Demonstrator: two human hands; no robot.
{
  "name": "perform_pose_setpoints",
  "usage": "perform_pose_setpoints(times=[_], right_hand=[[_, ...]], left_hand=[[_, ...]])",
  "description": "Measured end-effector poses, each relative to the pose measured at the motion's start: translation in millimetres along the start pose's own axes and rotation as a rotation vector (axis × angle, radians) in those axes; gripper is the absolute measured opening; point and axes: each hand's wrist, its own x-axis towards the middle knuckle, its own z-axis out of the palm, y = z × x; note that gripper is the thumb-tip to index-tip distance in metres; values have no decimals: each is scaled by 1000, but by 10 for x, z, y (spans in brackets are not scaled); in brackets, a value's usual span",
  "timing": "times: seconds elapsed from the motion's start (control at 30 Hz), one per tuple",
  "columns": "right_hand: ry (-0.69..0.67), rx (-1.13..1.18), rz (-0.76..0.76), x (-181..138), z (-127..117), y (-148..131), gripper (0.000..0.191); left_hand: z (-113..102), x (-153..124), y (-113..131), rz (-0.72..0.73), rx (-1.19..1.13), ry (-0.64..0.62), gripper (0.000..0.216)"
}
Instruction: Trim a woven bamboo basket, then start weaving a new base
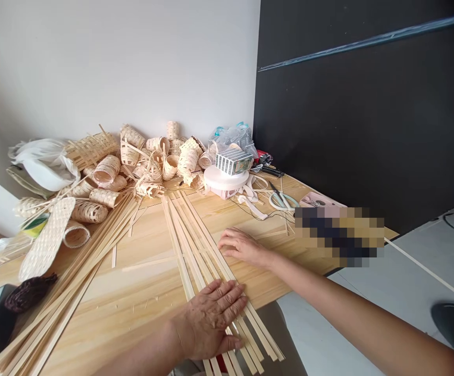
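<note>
A loose group of flat pale bamboo strips [207, 261] lies lengthwise across the wooden table [132, 308], running off its near edge. My left hand [211, 318] rests palm down on these strips, fingers flat and not gripping. My right hand [242, 246] lies farther along, its slightly curled fingers touching the strips' right side. A second, larger bundle of bamboo strips [73, 292] fans out on the table to the left of both hands.
Woven bamboo pieces [105, 169] and a woven sole [46, 237] are heaped along the wall. Behind my right hand are a white round stand [225, 177], scissors [283, 200] and a pixelated patch [338, 236]. The table's right edge drops to a grey floor.
</note>
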Motion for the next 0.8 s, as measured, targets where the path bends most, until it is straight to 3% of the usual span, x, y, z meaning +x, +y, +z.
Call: perform_pose_setpoints(times=[0.2, 0.8], right_hand=[[73, 34, 16, 207, 82, 182, 6], [147, 72, 62, 641, 205, 261, 9]], left_hand=[[-4, 3, 19, -12, 5, 12, 64], [-68, -15, 56, -31, 49, 12, 64]])
